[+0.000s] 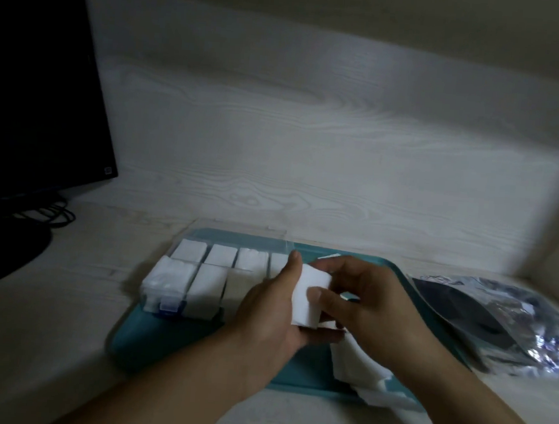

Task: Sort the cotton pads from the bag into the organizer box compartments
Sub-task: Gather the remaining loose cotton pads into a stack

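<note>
Head view: the table (67,296) is pale wood grain, closed off at the back by a wall of the same finish and at the far right by a side panel. A dark monitor (42,79) fills the left, its cables lying at its foot. A teal tray (163,339) sits mid-table with bare table on its left and along the near edge. The clear organizer box (180,291) stands on the tray's left half, its lid tipped open behind it; the compartments in view hold white pads, and a blue latch shows on its near wall. The left hand (271,314) and right hand (361,300) meet over the tray, both gripping a white stack of cotton pads (309,293), thumbs on top. More loose pads (356,366) lie on the tray under the right wrist. The crinkled silver bag (502,320) lies on the table just beside the tray's right edge.
</note>
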Available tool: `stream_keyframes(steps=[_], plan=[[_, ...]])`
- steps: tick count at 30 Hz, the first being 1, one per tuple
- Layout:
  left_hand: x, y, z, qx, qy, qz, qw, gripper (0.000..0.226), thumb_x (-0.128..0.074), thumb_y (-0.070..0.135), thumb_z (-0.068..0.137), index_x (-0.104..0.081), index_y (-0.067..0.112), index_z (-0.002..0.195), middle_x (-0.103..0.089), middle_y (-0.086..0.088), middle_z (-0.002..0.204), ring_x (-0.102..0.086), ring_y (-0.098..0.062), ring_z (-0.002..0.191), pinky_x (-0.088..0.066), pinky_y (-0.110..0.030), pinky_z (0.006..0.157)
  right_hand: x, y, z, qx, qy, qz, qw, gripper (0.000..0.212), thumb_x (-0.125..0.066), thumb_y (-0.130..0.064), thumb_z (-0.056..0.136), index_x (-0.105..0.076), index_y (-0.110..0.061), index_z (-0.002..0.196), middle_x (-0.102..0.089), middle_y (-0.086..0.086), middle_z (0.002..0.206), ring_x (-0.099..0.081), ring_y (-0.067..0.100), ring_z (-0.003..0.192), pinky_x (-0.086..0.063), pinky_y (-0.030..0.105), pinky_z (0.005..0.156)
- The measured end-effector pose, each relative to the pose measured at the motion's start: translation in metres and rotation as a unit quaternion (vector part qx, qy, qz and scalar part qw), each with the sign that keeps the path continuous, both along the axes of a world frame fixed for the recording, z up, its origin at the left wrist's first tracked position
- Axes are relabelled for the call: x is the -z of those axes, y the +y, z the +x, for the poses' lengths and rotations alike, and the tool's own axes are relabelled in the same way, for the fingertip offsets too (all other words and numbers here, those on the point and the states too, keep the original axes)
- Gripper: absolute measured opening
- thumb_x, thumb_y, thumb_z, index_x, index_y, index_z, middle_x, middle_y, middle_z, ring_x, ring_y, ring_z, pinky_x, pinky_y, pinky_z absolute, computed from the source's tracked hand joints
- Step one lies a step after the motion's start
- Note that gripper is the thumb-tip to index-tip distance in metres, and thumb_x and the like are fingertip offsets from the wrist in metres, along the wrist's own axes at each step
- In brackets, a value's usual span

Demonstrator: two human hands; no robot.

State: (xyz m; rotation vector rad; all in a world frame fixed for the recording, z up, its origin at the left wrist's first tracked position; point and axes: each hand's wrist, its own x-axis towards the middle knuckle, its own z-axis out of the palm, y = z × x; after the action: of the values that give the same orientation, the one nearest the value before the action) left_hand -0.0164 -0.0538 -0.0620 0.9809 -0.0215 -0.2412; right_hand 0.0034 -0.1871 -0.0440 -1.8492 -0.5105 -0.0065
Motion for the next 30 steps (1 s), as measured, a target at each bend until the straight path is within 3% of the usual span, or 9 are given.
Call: stream_keyframes(steps=[2, 5, 9, 12, 14, 17, 21, 24, 30], plan=[[0.000, 0.000, 0.001, 0.007, 0.026, -0.016, 1.000, 0.060, -0.024, 0.052, 0.103, -0.065, 0.014, 0.126, -0.071, -0.015, 0.116, -0.067, -0.032, 0.109, -0.049, -0.054, 0.096, 0.003, 0.002, -0.004, 0.043, -0.085, -0.090, 0.991, 0.021, -0.065, -0.006, 0.089, -0.067, -0.020, 0.104, -0.063, -0.001, 0.099, -0.060, -0.010, 0.077, -0.047, 0.006, 0.060], [-0.001, 0.001, 0.002, -0.018, 0.050, -0.005, 0.999, 0.059, -0.032, 0.054, 0.100, -0.062, 0.011, 0.125, -0.071, -0.023, 0.108, -0.068, -0.034, 0.095, -0.055, -0.049, 0.076, 0.010, 0.000, 0.002, 0.090, -0.220, -0.221, 0.946, 0.029, -0.067, -0.031, 0.084, -0.066, -0.033, 0.113, -0.055, -0.021, 0.110, -0.048, -0.007, 0.107, -0.040, 0.008, 0.085], [-0.002, 0.002, 0.002, -0.047, 0.048, 0.017, 0.998, 0.055, -0.033, 0.053, 0.101, -0.063, 0.010, 0.119, -0.072, -0.020, 0.089, -0.071, -0.029, 0.075, -0.058, -0.048, 0.071, 0.008, -0.004, 0.006, 0.055, -0.180, -0.201, 0.961, 0.040, -0.069, -0.050, 0.078, -0.064, -0.038, 0.116, -0.054, -0.025, 0.115, -0.051, -0.008, 0.109, -0.040, 0.010, 0.087], [-0.007, 0.001, 0.000, -0.050, 0.053, 0.006, 0.997, 0.057, -0.026, 0.051, 0.103, -0.066, 0.011, 0.107, -0.070, -0.016, 0.071, -0.067, -0.023, 0.061, -0.054, -0.037, 0.064, 0.006, -0.007, 0.005, 0.012, -0.165, -0.222, 0.961, 0.061, -0.069, -0.066, 0.064, -0.060, -0.040, 0.119, -0.052, -0.024, 0.118, -0.049, -0.006, 0.114, -0.038, 0.012, 0.093], [-0.006, 0.000, 0.000, -0.054, 0.052, 0.005, 0.997, 0.057, -0.029, 0.050, 0.103, -0.066, 0.008, 0.110, -0.071, -0.018, 0.074, -0.068, -0.025, 0.063, -0.054, -0.036, 0.063, 0.006, -0.007, 0.005, -0.006, -0.160, -0.218, 0.963, 0.063, -0.075, -0.061, 0.063, -0.058, -0.040, 0.119, -0.050, -0.023, 0.120, -0.048, -0.004, 0.117, -0.038, 0.009, 0.094], [-0.005, 0.000, -0.002, -0.061, 0.057, -0.011, 0.996, 0.056, -0.036, 0.049, 0.101, -0.064, 0.003, 0.116, -0.072, -0.020, 0.083, -0.070, -0.028, 0.064, -0.056, -0.033, 0.054, 0.008, -0.006, 0.004, -0.030, -0.166, -0.180, 0.969, 0.057, -0.086, -0.036, 0.068, -0.057, -0.035, 0.118, -0.049, -0.017, 0.123, -0.050, -0.005, 0.114, -0.040, 0.002, 0.088], [-0.005, 0.001, -0.002, -0.062, 0.072, -0.026, 0.995, 0.057, -0.037, 0.049, 0.101, -0.065, 0.001, 0.115, -0.072, -0.023, 0.102, -0.068, -0.030, 0.069, -0.052, -0.030, 0.048, 0.014, -0.005, 0.003, -0.059, -0.149, -0.158, 0.974, 0.061, -0.087, -0.023, 0.071, -0.056, -0.026, 0.124, -0.044, -0.018, 0.125, -0.054, 0.003, 0.113, -0.053, 0.018, 0.088], [-0.006, 0.001, -0.004, -0.054, 0.077, -0.040, 0.995, 0.057, -0.036, 0.048, 0.103, -0.066, -0.001, 0.106, -0.066, -0.016, 0.087, -0.058, -0.022, 0.059, -0.046, -0.024, 0.043, 0.013, -0.005, 0.003, -0.033, -0.219, -0.209, 0.952, 0.062, -0.084, -0.030, 0.071, -0.053, -0.031, 0.125, -0.046, -0.024, 0.120, -0.050, 0.000, 0.113, -0.045, 0.014, 0.091], [-0.003, 0.003, -0.002, -0.033, 0.069, -0.048, 0.996, 0.066, -0.037, 0.057, 0.099, -0.065, 0.000, 0.120, -0.061, -0.012, 0.073, -0.054, -0.019, 0.057, -0.042, -0.025, 0.045, 0.009, -0.005, 0.001, -0.032, -0.258, -0.235, 0.936, 0.063, -0.082, -0.034, 0.071, -0.052, -0.032, 0.126, -0.048, -0.024, 0.118, -0.045, -0.001, 0.113, -0.035, 0.008, 0.093]])
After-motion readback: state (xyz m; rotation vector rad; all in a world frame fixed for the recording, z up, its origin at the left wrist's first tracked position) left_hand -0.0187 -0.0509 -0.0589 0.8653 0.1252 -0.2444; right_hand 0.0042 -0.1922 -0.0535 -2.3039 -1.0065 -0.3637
